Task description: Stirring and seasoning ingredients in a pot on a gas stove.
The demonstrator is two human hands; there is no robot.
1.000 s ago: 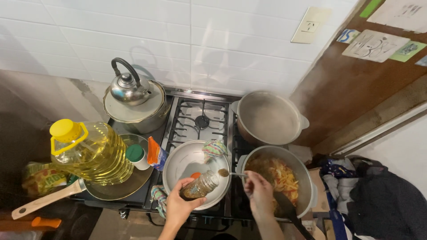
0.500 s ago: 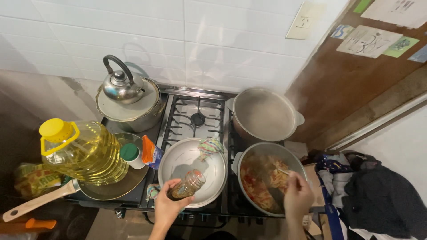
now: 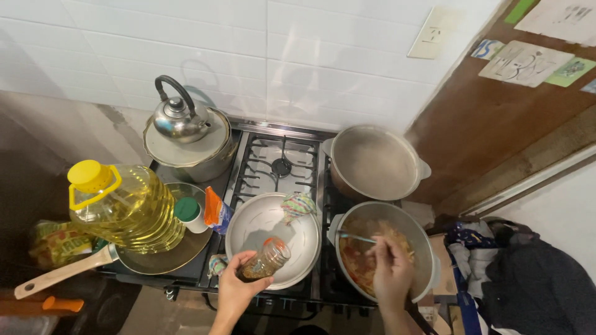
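Spice jar [image 3: 266, 260] tilted in left hand [image 3: 234, 291] grip, over pot lid [image 3: 273, 239] at stove front. Right hand [image 3: 391, 273] grip closed on spoon [image 3: 358, 238] in food pot [image 3: 386, 251].

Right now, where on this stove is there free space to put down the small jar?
The open back burner grate between the kettle's pot and the empty rear pot is bare. The silver lid under the left hand holding the spice jar has bare surface. The left side, around the oil bottle, is crowded.
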